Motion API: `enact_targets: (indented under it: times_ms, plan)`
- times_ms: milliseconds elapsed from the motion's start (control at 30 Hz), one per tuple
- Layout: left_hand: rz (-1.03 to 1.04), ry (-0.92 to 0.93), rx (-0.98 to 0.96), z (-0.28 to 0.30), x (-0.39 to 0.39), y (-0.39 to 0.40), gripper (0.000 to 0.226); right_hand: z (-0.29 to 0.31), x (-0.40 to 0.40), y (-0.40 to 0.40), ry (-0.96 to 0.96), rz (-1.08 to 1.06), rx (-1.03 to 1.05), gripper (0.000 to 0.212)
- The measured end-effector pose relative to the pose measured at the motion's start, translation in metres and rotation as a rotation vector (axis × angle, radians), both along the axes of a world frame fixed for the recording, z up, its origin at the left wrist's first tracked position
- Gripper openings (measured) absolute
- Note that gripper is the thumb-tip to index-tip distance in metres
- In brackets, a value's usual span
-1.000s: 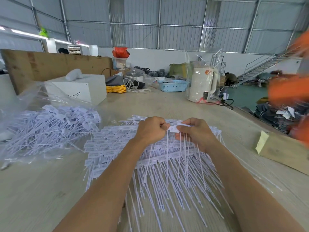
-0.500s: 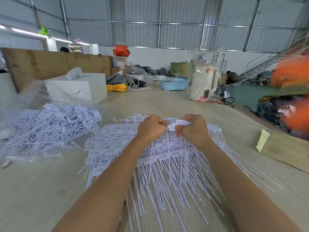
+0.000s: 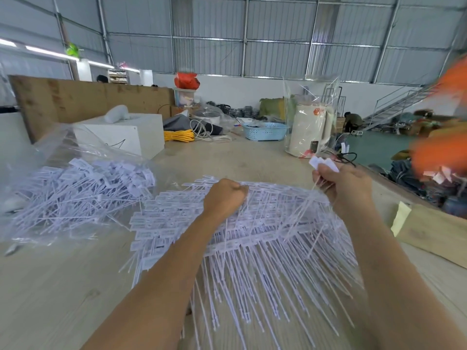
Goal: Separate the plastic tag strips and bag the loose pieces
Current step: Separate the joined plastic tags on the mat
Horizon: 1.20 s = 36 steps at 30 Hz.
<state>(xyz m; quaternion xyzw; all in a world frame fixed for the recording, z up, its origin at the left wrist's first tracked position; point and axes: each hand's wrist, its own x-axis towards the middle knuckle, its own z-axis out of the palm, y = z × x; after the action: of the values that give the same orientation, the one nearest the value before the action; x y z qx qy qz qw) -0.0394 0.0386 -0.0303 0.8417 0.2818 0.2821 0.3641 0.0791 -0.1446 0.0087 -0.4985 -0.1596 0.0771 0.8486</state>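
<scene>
A wide pile of white plastic tag strips (image 3: 265,238) lies on the wooden table, label heads away from me and thin tails toward me. My left hand (image 3: 225,198) is a fist at the top of the pile, gripping the strip there. My right hand (image 3: 343,185) is raised to the right and grips a few separated tags (image 3: 323,164), their white heads sticking up above my fingers and their tails trailing down. On the left lies a clear plastic bag (image 3: 63,188) holding many loose tags.
A white box (image 3: 126,136) stands behind the bag. Farther back are a yellow cable coil (image 3: 179,135), a blue basket (image 3: 265,131) and a wrapped white kettle (image 3: 309,132). A wooden block with a yellow pad (image 3: 401,218) sits at the right edge. Something orange and blurred (image 3: 444,147) moves at far right.
My right hand has pulled away from the left hand, up and to the right, taking a few tags off the strip. The left hand stayed at the pile.
</scene>
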Motion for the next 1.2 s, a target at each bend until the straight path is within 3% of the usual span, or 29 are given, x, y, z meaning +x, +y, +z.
enact_targets:
  times_ms: [200,333,400,467,567,767,900,1200]
  plan:
    - [0.002,-0.002,0.326,0.009,0.0,-0.016,0.033,0.004,-0.021,0.021,-0.017,0.277,0.003,0.008]
    - [-0.405,-0.183,-0.105,0.031,0.006,-0.058,0.041,0.003,-0.03,0.026,-0.1,0.208,-0.039,0.005]
    - [-0.555,-0.086,-0.298,0.034,0.008,-0.075,0.041,0.002,-0.03,0.026,-0.135,0.081,-0.105,0.005]
    - [-0.671,0.026,-0.446,0.031,0.007,-0.083,0.026,0.002,-0.028,0.023,-0.121,-0.029,-0.091,0.004]
    - [-0.746,0.052,-0.512,0.027,0.004,-0.083,0.01,-0.002,-0.024,0.022,-0.098,-0.075,-0.036,0.003]
    - [-0.498,0.085,-0.073,0.042,-0.004,-0.063,0.013,-0.005,-0.037,0.036,-0.196,-0.048,-0.134,0.009]
    - [-0.346,0.039,0.15,0.042,-0.039,-0.027,0.016,0.001,-0.064,0.062,-0.264,0.166,-0.249,0.022]
    - [0.225,-0.03,0.429,0.028,-0.164,0.073,0.021,0.017,-0.156,0.184,-0.314,0.504,-0.363,0.019]
